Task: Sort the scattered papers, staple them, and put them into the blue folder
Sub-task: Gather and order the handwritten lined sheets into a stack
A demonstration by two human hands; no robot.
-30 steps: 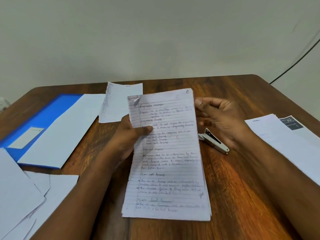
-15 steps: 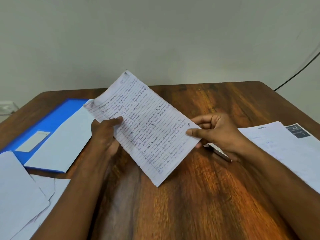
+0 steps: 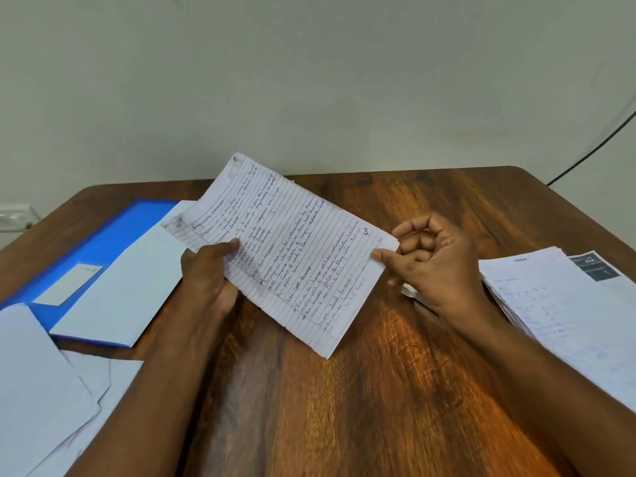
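Fingers (image 3: 382, 255) pinch lined sheets (image 3: 289, 256) — both hands.

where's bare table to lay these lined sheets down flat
Bare wood lies in the near middle of the table, between the forearms, and at the far right corner. Crowded: blue folder and loose papers on the left, paper stack on the right.

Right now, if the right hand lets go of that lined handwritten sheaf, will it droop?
Probably some: the lined handwritten sheaf is thin paper, so its far corner likely sags once the right hand releases. The left hand grips one edge only, so it may swing. It looks light, and layered edges at the lower corner suggest several sheets, which could fan apart.
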